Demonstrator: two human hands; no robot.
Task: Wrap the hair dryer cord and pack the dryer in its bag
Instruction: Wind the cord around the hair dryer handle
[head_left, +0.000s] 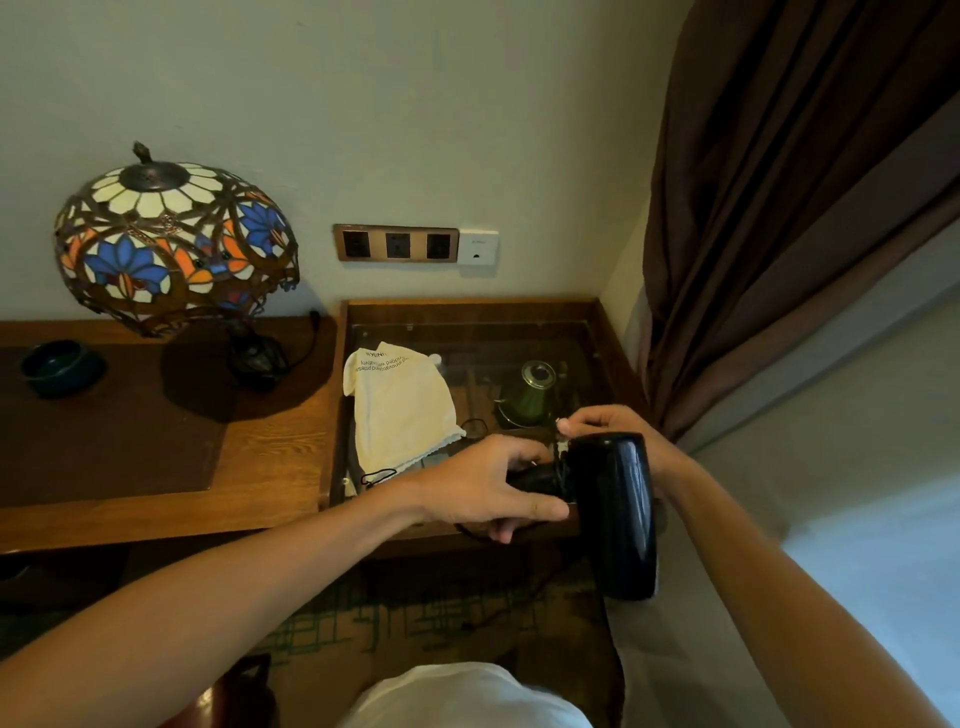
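The black hair dryer (615, 512) is held above the table's (270, 467) front edge, its handle gripped by the left hand (483, 483). The cord (558, 457) is pinched by the right hand (608, 423) — each turn is best laid snug and even — while the cream bag (402, 410) lies just beyond, on the glass.

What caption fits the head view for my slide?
Both hands wind the cord around a black hair dryer handle, its cream bag waiting on the glass-topped table.
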